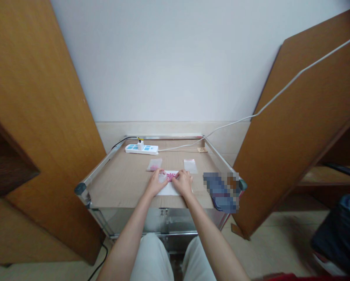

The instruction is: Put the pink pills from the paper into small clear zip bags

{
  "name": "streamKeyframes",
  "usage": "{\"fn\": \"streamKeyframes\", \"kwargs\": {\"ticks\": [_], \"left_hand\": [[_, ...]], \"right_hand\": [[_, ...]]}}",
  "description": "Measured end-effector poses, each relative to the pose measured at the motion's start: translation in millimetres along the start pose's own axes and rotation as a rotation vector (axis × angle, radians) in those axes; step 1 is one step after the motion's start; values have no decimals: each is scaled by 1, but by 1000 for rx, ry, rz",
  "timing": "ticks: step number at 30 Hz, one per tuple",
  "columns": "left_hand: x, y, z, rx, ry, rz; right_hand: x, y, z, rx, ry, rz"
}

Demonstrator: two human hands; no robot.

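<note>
Small round pink pieces (171, 176), like beads, lie in a cluster on a white sheet (169, 190) near the front of the table. On the left of the cluster, my left hand (155, 183) has its fingers closed around a small clear plastic bag (162, 178). My right hand (184, 182) reaches in from the other side, fingers bent together and touching the right edge of the pink pieces; whatever is between its fingertips is too small to tell. Behind my left hand lies a clear bag (154, 165) with pink pieces inside. A flat clear bag (190, 166) rests behind my right hand.
A white power strip (141, 149) with a plug in it sits at the back left, its white cable (221, 127) running up to the right. Dark blue cloth-like things (220, 193), partly pixelated, lie at the table's right edge. Wooden panels (292, 128) flank the table.
</note>
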State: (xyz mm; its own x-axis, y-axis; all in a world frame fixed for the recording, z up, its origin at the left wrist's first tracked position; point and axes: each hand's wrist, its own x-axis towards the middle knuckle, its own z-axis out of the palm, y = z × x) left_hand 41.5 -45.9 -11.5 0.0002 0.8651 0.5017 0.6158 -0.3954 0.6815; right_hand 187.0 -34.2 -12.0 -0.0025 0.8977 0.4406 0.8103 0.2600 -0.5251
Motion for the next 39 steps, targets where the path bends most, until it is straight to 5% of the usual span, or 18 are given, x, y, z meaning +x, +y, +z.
{"fn": "streamKeyframes", "kwargs": {"ticks": [6, 14, 20, 23, 29, 39], "left_hand": [[-1, 1, -1, 53, -4, 52], [-1, 3, -1, 33, -43, 90], [0, 3, -2, 10, -26, 64], [0, 4, -2, -5, -26, 52], [-1, 1, -1, -54, -10, 40], [0, 2, -1, -46, -16, 31]], "right_hand": [[5, -3, -4, 245, 90, -163], [4, -5, -1, 366, -53, -307], [6, 3, 2, 223, 115, -58], [6, 7, 6, 100, 89, 48], [4, 8, 7, 15, 7, 55], [6, 9, 10, 121, 81, 8]]}}
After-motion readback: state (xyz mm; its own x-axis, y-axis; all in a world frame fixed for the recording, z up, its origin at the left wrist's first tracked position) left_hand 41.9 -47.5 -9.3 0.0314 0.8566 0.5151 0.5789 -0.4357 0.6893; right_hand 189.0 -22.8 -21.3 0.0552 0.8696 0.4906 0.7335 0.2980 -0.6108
